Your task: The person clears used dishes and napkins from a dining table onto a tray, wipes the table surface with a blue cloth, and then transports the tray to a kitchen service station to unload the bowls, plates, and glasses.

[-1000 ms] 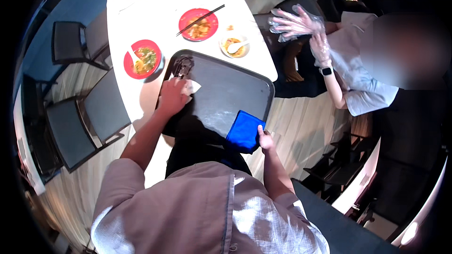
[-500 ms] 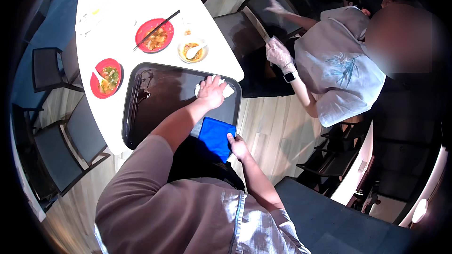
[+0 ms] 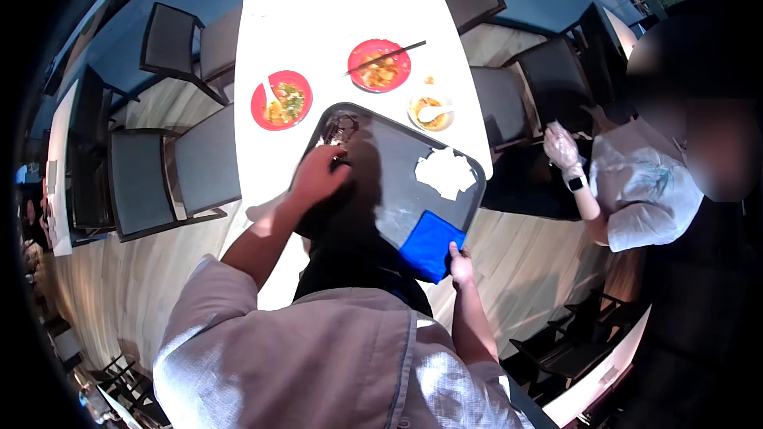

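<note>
A dark tray [image 3: 381,131] rests partly on the near end of the white table, its near side at my body. My left hand [image 3: 320,179] is at the tray's left side, fingers curled down beside a wet patch [image 3: 342,125]. A small white bit shows at its fingertips; what it is I cannot make out. My right hand [image 3: 460,264] grips a folded blue cloth [image 3: 431,245] at the tray's near right corner, thumb on top. Crumpled white napkins [image 3: 446,172] lie on the right part of the tray.
Beyond the tray, the white table [image 3: 334,8] holds a red bowl with a spoon [image 3: 282,101], a red bowl with chopsticks [image 3: 379,65] and a small bowl with a white spoon [image 3: 431,113]. Dark chairs [image 3: 141,179] line both sides. A gloved co-worker [image 3: 644,183] is at right.
My left hand has left the napkins and crossed to the tray's left side. My right hand still holds the blue cloth. The view has turned, and the co-worker's raised arm has come down.
</note>
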`<state>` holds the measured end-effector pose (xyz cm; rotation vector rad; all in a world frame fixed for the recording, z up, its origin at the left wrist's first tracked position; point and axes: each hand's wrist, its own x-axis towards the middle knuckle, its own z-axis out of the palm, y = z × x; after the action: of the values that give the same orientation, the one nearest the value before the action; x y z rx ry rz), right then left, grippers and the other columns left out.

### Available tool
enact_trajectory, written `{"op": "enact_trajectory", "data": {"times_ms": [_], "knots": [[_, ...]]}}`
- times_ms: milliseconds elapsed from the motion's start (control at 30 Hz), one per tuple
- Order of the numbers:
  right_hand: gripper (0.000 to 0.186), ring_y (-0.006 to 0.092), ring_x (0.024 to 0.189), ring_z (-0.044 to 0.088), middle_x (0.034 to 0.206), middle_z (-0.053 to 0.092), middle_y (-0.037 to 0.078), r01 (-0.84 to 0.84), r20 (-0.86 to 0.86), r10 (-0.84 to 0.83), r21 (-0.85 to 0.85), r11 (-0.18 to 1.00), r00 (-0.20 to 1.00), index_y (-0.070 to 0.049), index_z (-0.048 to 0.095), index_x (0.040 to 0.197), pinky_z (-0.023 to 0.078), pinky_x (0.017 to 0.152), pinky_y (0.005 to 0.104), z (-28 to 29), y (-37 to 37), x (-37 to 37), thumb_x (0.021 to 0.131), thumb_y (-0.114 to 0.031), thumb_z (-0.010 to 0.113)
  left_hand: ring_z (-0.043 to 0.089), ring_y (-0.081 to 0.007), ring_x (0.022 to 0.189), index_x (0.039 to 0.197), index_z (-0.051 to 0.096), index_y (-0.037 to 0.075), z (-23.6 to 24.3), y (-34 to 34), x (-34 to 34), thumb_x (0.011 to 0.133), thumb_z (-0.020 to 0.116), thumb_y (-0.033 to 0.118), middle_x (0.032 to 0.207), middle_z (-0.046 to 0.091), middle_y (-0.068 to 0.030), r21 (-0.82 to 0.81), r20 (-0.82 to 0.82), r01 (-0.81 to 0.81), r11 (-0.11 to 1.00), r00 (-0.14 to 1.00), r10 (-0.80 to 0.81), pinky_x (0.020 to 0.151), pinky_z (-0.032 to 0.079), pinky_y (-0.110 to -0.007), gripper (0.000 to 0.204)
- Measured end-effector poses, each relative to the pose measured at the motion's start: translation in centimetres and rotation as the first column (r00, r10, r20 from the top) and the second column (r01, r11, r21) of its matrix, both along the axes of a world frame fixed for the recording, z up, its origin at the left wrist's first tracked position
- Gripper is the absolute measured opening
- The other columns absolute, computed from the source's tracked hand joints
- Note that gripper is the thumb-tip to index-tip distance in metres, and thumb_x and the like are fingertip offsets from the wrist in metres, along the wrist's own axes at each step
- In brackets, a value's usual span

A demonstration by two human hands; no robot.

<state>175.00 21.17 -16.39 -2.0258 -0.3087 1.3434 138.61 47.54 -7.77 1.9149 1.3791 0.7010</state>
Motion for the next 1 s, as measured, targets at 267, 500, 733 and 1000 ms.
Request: {"op": "enact_trajectory", "data": {"times_ms": [267,500,733,1000], "knots": [[0.03,0.0142,0.094,0.057,0.102,0.064,0.003,0.05,0.161,-0.053,0.027,0.998,0.986,-0.005,0.059,0.115,0.046,0.086,0.0305,-0.1,0.4,-3.1,0.098,-0.029,0.059,0.049,-0.0077,0.049,0.097,0.056,0.013,-4.5,7.6,-18.3,0.095,0.055,0.028,0.07,0.061,0.0011,-0.788,0.284,-0.279,0.548,0.624,0.728,0.042,0.036,-0.022,0.015],[0.039,0.0187,0.1,0.06,0.11,0.066,0.01,0.076,0.196,-0.081,0.033,0.997,0.977,0.0,0.059,0.12,0.046,0.091,0.0324,-1.0,-0.5,-3.8,0.094,-0.029,0.065,0.047,-0.0096,0.049,0.089,0.054,0.006,-6.1,10.1,-19.2,0.091,0.045,0.016,0.065,0.059,-0.0026,-0.773,0.36,-0.148,0.617,0.698,0.619,0.044,0.037,-0.024,0.013],[0.044,0.0204,0.105,0.06,0.116,0.065,0.011,0.061,0.229,-0.049,-0.043,0.997,0.972,0.0,0.053,0.128,0.046,0.094,0.0338,-1.0,0.2,-5.1,0.097,-0.029,0.062,0.047,-0.0095,0.05,0.087,0.054,0.006,-6.0,9.3,-19.0,0.09,0.044,0.014,0.065,0.058,-0.0033,-0.728,0.432,-0.082,0.681,0.716,0.548,0.044,0.037,-0.024,0.014],[0.037,0.0179,0.102,0.06,0.112,0.066,0.008,0.053,0.22,-0.052,0.002,0.999,0.974,-0.002,0.057,0.121,0.046,0.092,0.0323,-0.2,0.7,-4.8,0.096,-0.029,0.062,0.048,-0.0095,0.05,0.09,0.057,0.004,-3.5,6.9,-12.7,0.089,0.048,0.015,0.064,0.059,-0.0034,-0.73,0.355,-0.016,0.683,0.846,0.399,0.046,0.037,-0.022,0.014]]}}
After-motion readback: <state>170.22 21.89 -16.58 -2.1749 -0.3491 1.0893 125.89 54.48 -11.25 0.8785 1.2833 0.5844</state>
